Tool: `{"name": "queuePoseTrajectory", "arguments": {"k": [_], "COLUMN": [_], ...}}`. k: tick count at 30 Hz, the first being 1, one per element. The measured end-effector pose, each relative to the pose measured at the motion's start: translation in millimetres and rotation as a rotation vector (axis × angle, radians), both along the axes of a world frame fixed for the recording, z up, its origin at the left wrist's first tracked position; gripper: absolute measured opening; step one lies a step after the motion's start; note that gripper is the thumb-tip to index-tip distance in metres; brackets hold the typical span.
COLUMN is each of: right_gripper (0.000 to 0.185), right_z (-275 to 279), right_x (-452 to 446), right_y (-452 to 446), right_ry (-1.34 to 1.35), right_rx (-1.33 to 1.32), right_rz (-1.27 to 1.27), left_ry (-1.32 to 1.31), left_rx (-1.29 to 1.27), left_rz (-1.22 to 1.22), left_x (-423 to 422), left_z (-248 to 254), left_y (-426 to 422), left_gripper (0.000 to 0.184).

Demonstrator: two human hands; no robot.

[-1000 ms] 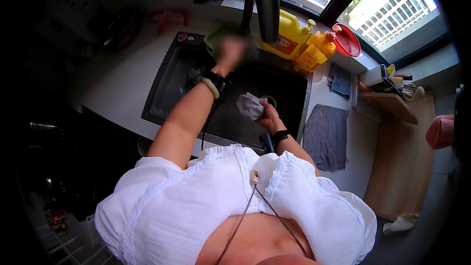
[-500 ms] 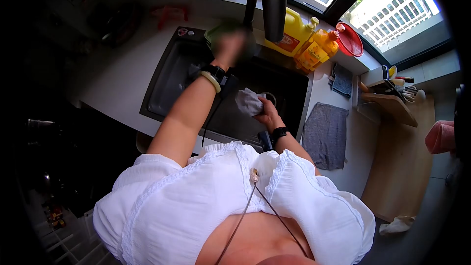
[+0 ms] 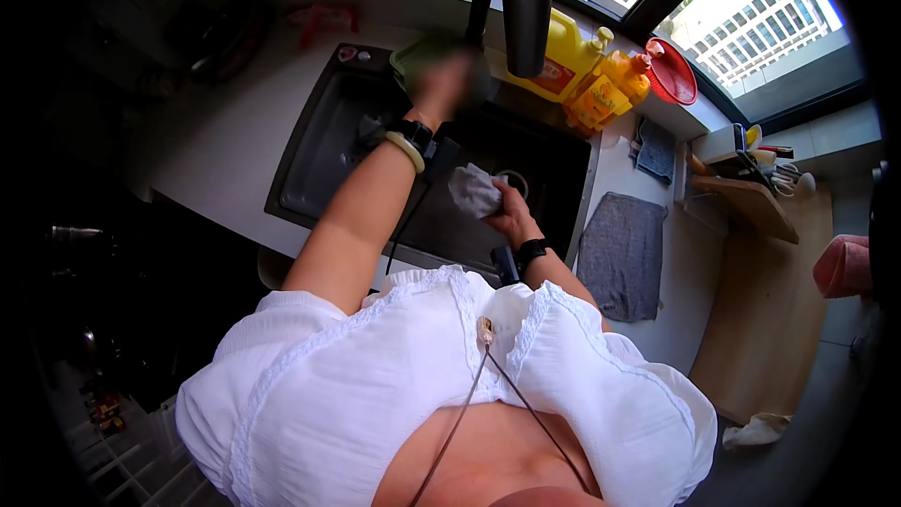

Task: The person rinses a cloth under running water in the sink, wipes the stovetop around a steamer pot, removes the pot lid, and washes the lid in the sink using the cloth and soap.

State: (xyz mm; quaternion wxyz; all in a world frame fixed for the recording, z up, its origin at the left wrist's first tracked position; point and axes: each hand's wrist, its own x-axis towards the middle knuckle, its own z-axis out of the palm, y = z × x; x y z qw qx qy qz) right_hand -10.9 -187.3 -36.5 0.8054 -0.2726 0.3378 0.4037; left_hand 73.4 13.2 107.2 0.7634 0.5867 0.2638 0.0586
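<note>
Over the dark sink (image 3: 291, 190), my right hand (image 3: 513, 216) is closed around a crumpled pale grey cloth (image 3: 475, 192). Just behind the cloth a pale ring shape shows in the basin; whether it is a drain or a rim I cannot tell. My left hand (image 3: 445, 86) reaches to the back of the sink, beside a green container (image 3: 409, 58) and below the faucet (image 3: 481, 5). That hand is blurred, so its fingers do not show. A dark cylinder (image 3: 526, 19) stands in front of the window, near the faucet.
Yellow (image 3: 561, 54) and orange (image 3: 601, 99) bottles stand behind the sink, with a red strainer (image 3: 671, 72) beyond. Grey cloths (image 3: 621, 258) lie on the right counter, near a utensil holder (image 3: 721, 152) and a wooden board (image 3: 765, 305). A red packet (image 3: 324, 22) sits back left.
Both hands stay nearly where they were; my right hand still holds the cloth. The view has shifted very slightly.
</note>
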Motion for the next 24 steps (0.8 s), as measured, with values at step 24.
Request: {"name": "queuePoseTrajectory", "arguments": {"k": [24], "right_gripper": [0.028], "right_z": [14], "right_x": [8], "right_y": [5], "right_ry": [0.000], "right_rx": [-0.035], "right_rz": [-0.031], "left_ry": [-0.086], "left_rx": [0.078], "left_rz": [0.061], "left_x": [-3], "left_z": [-31], "left_y": [-1], "left_gripper": [0.035]}}
